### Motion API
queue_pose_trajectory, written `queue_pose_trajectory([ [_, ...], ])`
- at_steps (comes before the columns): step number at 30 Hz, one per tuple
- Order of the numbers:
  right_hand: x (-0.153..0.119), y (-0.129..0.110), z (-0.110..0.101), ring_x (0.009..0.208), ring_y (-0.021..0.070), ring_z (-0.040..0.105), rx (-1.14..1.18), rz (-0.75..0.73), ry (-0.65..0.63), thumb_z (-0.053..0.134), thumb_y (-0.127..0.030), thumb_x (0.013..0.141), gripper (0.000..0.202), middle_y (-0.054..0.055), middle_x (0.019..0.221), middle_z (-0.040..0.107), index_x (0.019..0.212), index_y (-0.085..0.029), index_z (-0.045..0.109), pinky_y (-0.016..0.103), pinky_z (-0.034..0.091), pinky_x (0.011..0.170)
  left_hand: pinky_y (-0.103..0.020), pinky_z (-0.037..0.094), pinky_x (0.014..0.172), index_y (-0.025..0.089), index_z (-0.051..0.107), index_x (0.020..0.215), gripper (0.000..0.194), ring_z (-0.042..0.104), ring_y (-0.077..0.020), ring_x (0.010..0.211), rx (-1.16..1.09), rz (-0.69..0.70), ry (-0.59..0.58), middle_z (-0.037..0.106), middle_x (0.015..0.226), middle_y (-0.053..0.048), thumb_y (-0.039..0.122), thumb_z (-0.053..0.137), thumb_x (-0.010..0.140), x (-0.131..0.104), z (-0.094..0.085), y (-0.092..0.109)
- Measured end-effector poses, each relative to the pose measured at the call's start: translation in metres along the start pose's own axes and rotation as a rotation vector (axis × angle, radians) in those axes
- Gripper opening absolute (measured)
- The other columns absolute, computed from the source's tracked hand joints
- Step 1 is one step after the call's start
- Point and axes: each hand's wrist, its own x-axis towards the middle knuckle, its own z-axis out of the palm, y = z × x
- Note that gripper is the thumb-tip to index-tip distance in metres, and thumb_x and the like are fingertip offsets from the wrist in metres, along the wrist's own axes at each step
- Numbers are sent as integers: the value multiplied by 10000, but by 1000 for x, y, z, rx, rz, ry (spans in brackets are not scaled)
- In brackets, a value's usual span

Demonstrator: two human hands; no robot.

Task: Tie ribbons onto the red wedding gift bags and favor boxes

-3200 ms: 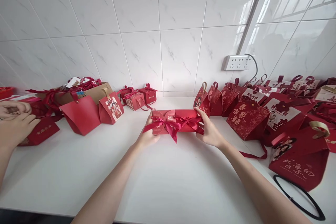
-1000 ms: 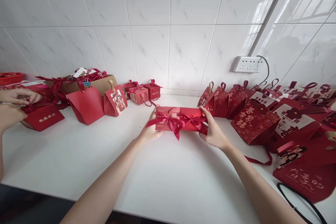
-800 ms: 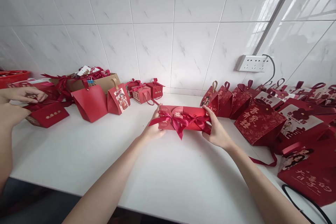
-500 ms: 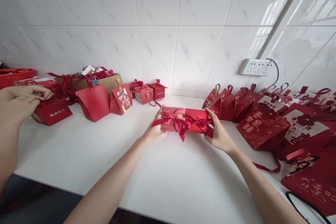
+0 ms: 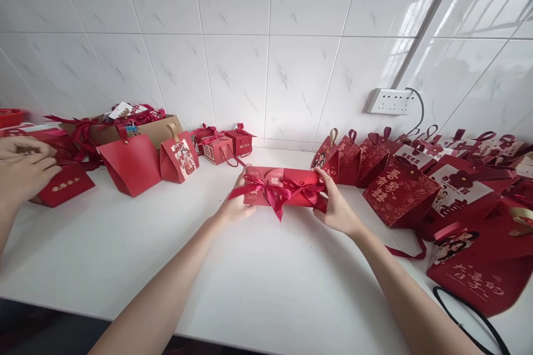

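Two red gift boxes appear pressed side by side over the middle of the white table, each tied with a dark red ribbon bow. My left hand is closed round the outer end of the left gift box, which bears pale printed characters. Gripping the opposite end of the plainer right gift box is my right hand, thumb near the top edge. Ribbon tails hang over the front faces. Parts of my fingers are hidden behind the boxes.
Small red gift boxes stand near the tiled wall. Leftward are a red paper bag and a cardboard box of ribbons. Another person's hands work over a red box. Many red bags and a black cable lie rightward.
The whole view has shifted, so most things sit further left in the picture. My hands keep the same hold on the gift boxes. The other person's hands are closer together.
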Motion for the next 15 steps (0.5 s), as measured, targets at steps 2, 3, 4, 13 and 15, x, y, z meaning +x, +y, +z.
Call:
queue_pose_trajectory([
  [2,0,-1,0,1209,262,466,-12,0,0,527,-57,612,926,146,1427,291,1443,-277,184,456,444,999,-383,432,1034,280,272,1423,862,519,-250,1175,2,6,8,533,1256,-57,128,603,642,1,1,-3],
  [3,1,-1,0,1213,265,462,-18,-2,3,527,-57,611,925,146,1422,295,1442,-278,187,459,445,997,-385,431,1035,284,272,1423,866,516,-251,1179,2,6,8,526,1271,-58,129,605,638,1,1,-4],
  [4,1,-2,-1,1220,268,457,-23,-6,6,527,-57,611,923,145,1418,299,1440,-280,189,462,446,996,-386,432,1034,289,273,1423,869,515,-252,1180,2,4,7,519,1284,-59,129,606,636,1,2,-4],
  [13,0,3,1,1230,284,446,-9,-7,6,528,-69,614,932,134,1438,279,1449,-302,184,467,492,945,-425,461,1013,349,229,1434,894,536,-246,1142,-11,-14,-7,551,1256,-35,121,587,648,-1,0,3],
  [15,0,5,1,1220,282,458,-11,-12,9,529,-74,622,939,130,1439,281,1456,-312,171,461,510,919,-419,474,1001,340,240,1433,880,547,-244,1130,-13,-11,-11,550,1256,-43,126,586,653,-2,0,2],
])
